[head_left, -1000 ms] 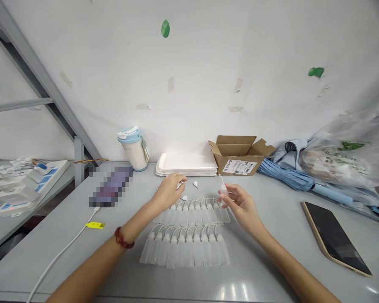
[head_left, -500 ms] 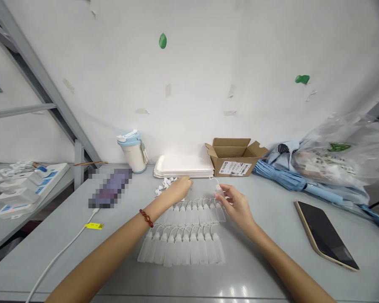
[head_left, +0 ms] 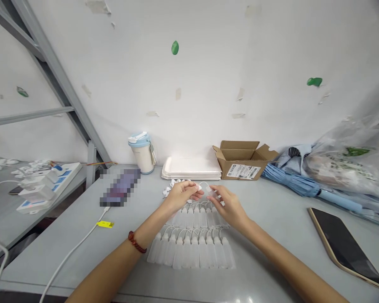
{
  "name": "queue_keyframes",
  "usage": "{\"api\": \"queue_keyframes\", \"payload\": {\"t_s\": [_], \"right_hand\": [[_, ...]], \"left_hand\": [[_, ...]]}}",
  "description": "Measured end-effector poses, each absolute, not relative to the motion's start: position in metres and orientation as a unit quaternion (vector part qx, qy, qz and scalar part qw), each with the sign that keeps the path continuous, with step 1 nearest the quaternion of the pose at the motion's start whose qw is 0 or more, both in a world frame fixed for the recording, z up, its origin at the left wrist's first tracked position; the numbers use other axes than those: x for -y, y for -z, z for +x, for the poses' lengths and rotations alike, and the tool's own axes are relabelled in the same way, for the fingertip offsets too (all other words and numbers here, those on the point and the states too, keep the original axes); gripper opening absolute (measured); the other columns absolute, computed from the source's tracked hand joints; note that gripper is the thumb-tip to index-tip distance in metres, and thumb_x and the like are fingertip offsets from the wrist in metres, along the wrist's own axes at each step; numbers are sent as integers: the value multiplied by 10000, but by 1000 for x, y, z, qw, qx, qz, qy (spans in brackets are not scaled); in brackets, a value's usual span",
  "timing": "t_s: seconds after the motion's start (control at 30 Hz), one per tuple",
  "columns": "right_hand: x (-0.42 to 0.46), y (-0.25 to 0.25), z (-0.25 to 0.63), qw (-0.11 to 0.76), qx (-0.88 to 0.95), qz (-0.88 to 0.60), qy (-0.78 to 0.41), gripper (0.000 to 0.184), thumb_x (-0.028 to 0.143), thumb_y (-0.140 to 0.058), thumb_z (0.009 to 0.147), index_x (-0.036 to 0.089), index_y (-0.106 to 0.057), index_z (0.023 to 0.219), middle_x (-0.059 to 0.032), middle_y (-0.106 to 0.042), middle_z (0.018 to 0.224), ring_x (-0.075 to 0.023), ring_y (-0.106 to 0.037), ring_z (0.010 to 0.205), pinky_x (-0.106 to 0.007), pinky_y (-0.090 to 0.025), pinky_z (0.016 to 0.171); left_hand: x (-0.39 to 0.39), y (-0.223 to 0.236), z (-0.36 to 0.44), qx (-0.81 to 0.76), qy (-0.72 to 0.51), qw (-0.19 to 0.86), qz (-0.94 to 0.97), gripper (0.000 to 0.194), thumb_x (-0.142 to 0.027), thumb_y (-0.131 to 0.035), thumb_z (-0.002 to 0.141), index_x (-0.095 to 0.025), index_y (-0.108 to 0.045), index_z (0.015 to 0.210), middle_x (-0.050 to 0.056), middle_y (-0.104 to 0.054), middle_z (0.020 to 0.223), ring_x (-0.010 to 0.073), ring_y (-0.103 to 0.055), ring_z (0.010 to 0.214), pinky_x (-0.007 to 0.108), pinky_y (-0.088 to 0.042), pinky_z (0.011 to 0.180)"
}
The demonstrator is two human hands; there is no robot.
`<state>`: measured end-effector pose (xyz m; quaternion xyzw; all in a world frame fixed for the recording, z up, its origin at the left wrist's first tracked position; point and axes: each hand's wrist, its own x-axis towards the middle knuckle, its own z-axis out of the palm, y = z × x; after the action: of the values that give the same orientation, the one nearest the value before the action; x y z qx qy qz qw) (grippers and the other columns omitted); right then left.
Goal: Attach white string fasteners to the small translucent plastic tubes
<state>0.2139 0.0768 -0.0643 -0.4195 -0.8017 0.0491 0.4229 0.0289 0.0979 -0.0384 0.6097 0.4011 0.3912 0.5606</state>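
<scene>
My right hand (head_left: 225, 206) pinches a small translucent white plastic bottle (head_left: 211, 192) near its top. From that bottle a thin white tube (head_left: 204, 182) arches over to my left hand (head_left: 183, 195), whose thumb and finger are closed on its far end. Whether a small white part is also between those fingertips I cannot make out. Below both hands lie two rows of similar bottles, a back row (head_left: 194, 218) and a front row (head_left: 191, 254), each bottle with a looped tube. Beside my left hand is a pile of small white pieces (head_left: 168, 188), partly hidden by it.
Behind the hands are a stack of white trays or envelopes (head_left: 192, 169) and an open cardboard box (head_left: 244, 166). A tumbler (head_left: 142, 155) and a pixelated device (head_left: 121, 187) on a cable are left. Right are a phone (head_left: 344, 246), a folded blue umbrella (head_left: 290, 180) and plastic bags (head_left: 353, 164).
My left hand has moved from the pile of white pieces rightward to the tube of the held bottle. My right hand has come slightly left with the bottle. The camera view has shifted.
</scene>
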Motion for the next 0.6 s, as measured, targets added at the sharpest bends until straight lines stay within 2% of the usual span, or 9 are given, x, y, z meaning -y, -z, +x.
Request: {"api": "queue_keyframes", "payload": {"t_s": [0.07, 0.17, 0.33, 0.6], "right_hand": [[-78, 65, 208, 423, 818, -390, -16, 254, 270, -424, 906, 194, -504, 1135, -106, -623, 931, -190, -618, 761, -322, -545, 634], [-71, 67, 205, 417, 833, -362, 19, 273, 213, -416, 909, 199, -493, 1170, -113, -608, 972, -200, -614, 860, -318, -543, 691], [-53, 70, 211, 397, 840, -369, 29, 330, 176, -417, 903, 207, -461, 1229, -112, -603, 983, -192, -621, 844, -290, -546, 663], [-47, 67, 215, 396, 843, -358, 59, 356, 134, -465, 881, 193, -452, 1232, -115, -610, 967, -191, -615, 848, -278, -537, 658]], "left_hand": [[-92, 40, 26, -388, -413, 603, 562, 230, -328, -579, 801, -109, -609, 862, 97, -675, 863, 171, -636, 801, 308, -497, 749], [-85, 41, 24, -388, -416, 607, 555, 244, -349, -581, 804, -122, -620, 883, 72, -654, 857, 161, -614, 804, 282, -477, 734], [-72, 36, 26, -420, -370, 585, 587, 253, -370, -550, 823, -137, -623, 887, 36, -639, 766, 131, -568, 703, 267, -452, 707], [-61, 30, 31, -420, -362, 577, 600, 244, -359, -545, 821, -139, -632, 879, 25, -624, 716, 138, -564, 694, 276, -454, 709]]}}
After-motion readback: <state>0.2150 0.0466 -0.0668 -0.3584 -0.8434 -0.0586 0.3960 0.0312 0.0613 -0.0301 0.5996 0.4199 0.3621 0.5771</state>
